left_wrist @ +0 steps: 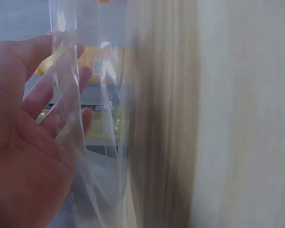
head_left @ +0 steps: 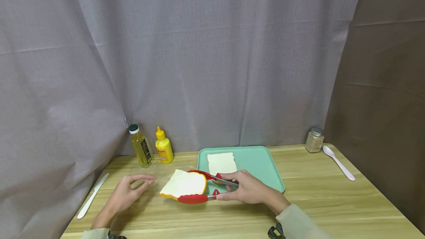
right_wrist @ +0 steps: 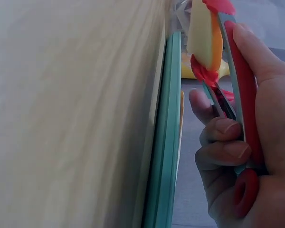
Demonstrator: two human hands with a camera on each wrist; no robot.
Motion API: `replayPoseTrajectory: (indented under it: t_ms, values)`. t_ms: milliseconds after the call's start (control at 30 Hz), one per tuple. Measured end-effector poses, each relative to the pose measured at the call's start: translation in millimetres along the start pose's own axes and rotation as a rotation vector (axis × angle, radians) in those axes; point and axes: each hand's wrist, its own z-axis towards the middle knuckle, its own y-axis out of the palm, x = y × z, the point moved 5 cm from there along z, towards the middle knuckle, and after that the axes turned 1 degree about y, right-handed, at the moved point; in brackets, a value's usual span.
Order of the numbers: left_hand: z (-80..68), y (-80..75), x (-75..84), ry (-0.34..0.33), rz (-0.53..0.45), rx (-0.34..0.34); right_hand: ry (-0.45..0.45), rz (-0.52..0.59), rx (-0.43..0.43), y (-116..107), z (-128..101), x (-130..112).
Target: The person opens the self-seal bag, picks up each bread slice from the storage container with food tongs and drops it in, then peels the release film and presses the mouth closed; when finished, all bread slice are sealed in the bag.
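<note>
My left hand [head_left: 127, 191] is at the left of the bread, thumb and index finger close together. In the left wrist view, clear plastic film [left_wrist: 107, 71], apparently a bag, runs across its fingers, and the thumb and index finger seem to pinch it. My right hand [head_left: 247, 191] grips metal tongs with red tips [head_left: 192, 198] and red handle pads [right_wrist: 244, 90]. Between those tips a white bread slice [head_left: 186, 183] with an orange-brown crust is held tilted above the table. Another bread slice [head_left: 221, 163] lies on the green tray [head_left: 254, 161], partly hidden by the right hand and tongs.
At the back left stand an oil bottle [head_left: 141, 146] and a yellow squeeze bottle [head_left: 164, 148]. A white knife [head_left: 93, 196] lies at the left edge. To the far right are a seasoning jar [head_left: 314, 141] and a white spoon [head_left: 338, 163]. Grey curtains [head_left: 212, 58] surround the wooden table [head_left: 318, 202].
</note>
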Motion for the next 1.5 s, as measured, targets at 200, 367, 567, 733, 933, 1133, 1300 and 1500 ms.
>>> replayPoseTrajectory:
  t_ms: [200,367,567,733,933,1133,1300,1500]
  values:
    - [-1.3,-0.8,-0.6,-0.016,-0.024,0.003,0.018,0.019,-0.013,4.2,7.5,-1.1]
    - [-1.1,-1.3,-1.5,-0.017,-0.023,0.004,0.039,-0.001,-0.001,5.2,12.6,-0.1]
    - [-1.1,-0.8,-2.7,-0.03,-0.023,-0.011,0.021,-0.043,-0.004,7.7,17.4,-1.2]
    - [-0.6,0.5,-4.2,-0.043,-0.072,-0.031,0.003,-0.014,0.009,7.3,18.3,-1.0]
    - [1.6,-1.0,-4.7,-0.039,-0.1,-0.039,0.001,-0.034,0.011,3.4,19.0,-3.2]
    - [2.7,-2.3,-4.6,-0.039,-0.097,-0.042,-0.001,0.047,0.009,-3.4,18.5,-3.9]
    - [2.9,-2.9,-5.8,-0.032,-0.066,-0.032,0.0,0.062,0.012,-6.3,17.8,-1.7]
    - [1.5,-2.9,-7.1,-0.035,-0.051,-0.025,0.02,0.047,0.009,-3.5,18.7,2.4]
